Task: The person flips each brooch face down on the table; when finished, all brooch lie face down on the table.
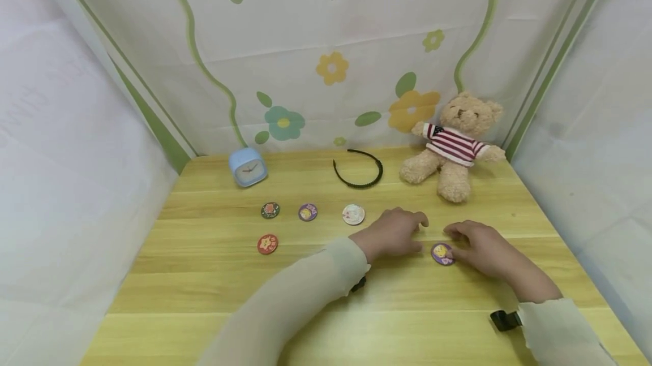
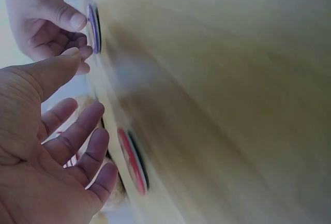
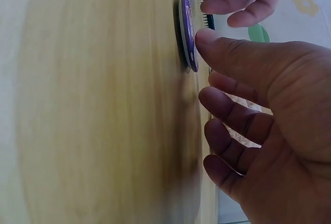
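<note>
A purple round badge with a yellow figure (image 1: 441,253) lies on the wooden table between my hands. My right hand (image 1: 484,250) is beside it, the thumb at the badge's edge and the other fingers loosely bent above the table; that thumb and the purple badge (image 3: 187,32) also show in the right wrist view. To the left, my left hand (image 1: 394,233) hovers with its fingers spread loosely and nothing in them. Below those fingers a red badge (image 2: 132,162) lies on the table in the left wrist view; whether the head view shows this same badge I cannot tell.
Further left lie a white badge (image 1: 354,214), another purple badge (image 1: 308,212), a dark green badge (image 1: 270,210) and a red star badge (image 1: 267,244). Along the back are a blue clock (image 1: 248,167), a black headband (image 1: 379,171) and a teddy bear (image 1: 453,145). Fabric walls (image 1: 305,26) enclose the table.
</note>
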`<action>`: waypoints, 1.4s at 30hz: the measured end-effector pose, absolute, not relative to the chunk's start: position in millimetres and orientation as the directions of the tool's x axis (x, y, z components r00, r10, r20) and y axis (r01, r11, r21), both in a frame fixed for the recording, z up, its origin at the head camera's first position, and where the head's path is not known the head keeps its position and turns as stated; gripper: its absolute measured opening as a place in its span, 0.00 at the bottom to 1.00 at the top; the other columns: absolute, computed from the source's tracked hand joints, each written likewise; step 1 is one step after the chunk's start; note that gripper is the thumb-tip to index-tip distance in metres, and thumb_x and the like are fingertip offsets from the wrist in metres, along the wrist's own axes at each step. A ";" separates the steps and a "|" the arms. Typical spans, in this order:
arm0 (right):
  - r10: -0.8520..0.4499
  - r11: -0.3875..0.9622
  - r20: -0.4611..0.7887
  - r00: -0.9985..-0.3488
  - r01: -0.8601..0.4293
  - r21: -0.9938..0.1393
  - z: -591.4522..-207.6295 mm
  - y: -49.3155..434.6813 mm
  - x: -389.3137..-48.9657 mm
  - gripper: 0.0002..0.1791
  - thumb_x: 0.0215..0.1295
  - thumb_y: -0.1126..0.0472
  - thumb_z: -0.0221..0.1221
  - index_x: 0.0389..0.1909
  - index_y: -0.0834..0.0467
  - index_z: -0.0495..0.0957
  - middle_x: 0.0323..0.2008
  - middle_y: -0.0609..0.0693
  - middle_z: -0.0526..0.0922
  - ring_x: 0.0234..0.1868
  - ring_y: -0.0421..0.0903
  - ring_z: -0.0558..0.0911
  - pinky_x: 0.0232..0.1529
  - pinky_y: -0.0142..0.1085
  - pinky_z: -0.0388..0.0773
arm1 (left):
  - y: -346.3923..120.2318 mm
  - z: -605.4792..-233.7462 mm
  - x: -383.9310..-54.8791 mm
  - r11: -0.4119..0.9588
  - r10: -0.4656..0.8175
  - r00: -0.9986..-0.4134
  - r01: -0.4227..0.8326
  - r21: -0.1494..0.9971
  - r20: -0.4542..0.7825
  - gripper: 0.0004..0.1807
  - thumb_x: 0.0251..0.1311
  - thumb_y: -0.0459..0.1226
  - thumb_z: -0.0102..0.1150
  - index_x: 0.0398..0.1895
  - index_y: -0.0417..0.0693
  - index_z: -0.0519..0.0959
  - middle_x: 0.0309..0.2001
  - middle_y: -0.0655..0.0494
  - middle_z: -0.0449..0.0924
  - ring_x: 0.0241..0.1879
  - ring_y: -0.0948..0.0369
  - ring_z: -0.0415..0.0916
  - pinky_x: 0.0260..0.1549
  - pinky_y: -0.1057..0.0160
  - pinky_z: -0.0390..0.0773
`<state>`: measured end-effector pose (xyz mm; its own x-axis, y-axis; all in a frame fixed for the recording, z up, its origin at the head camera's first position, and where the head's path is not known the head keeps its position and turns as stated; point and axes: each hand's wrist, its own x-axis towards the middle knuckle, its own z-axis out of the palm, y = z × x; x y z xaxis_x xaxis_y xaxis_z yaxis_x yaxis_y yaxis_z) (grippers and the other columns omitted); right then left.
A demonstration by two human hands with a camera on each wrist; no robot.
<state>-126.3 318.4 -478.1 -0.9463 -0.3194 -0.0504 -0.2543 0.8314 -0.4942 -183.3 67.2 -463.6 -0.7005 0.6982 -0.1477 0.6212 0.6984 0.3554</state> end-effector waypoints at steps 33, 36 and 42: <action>-0.381 0.807 -0.094 -0.920 -0.280 -0.520 -481.2 318.5 -112.1 0.26 0.61 0.51 0.80 0.59 0.50 0.87 0.51 0.41 0.87 0.51 0.41 0.84 0.50 0.39 0.84 | 96.8 -470.6 -176.0 0.663 0.748 -0.640 0.709 0.238 -0.175 0.22 0.70 0.57 0.71 0.65 0.72 0.83 0.59 0.73 0.83 0.59 0.66 0.76 0.64 0.59 0.74; -0.380 0.806 -0.071 -0.922 -0.292 -0.514 -481.6 318.9 -111.3 0.25 0.63 0.52 0.79 0.60 0.52 0.87 0.50 0.41 0.88 0.50 0.41 0.85 0.50 0.40 0.85 | 97.4 -471.3 -175.6 0.648 0.762 -0.626 0.728 0.225 -0.166 0.19 0.70 0.55 0.72 0.63 0.72 0.85 0.58 0.74 0.84 0.59 0.67 0.77 0.64 0.59 0.75; -0.390 0.812 -0.033 -0.920 -0.327 -0.483 -481.9 318.2 -111.2 0.24 0.65 0.52 0.78 0.59 0.57 0.89 0.46 0.40 0.89 0.47 0.39 0.86 0.48 0.40 0.86 | 98.8 -465.8 -169.7 0.580 0.813 -0.560 0.802 0.141 -0.156 0.13 0.72 0.53 0.71 0.57 0.73 0.89 0.52 0.76 0.87 0.51 0.72 0.79 0.56 0.63 0.77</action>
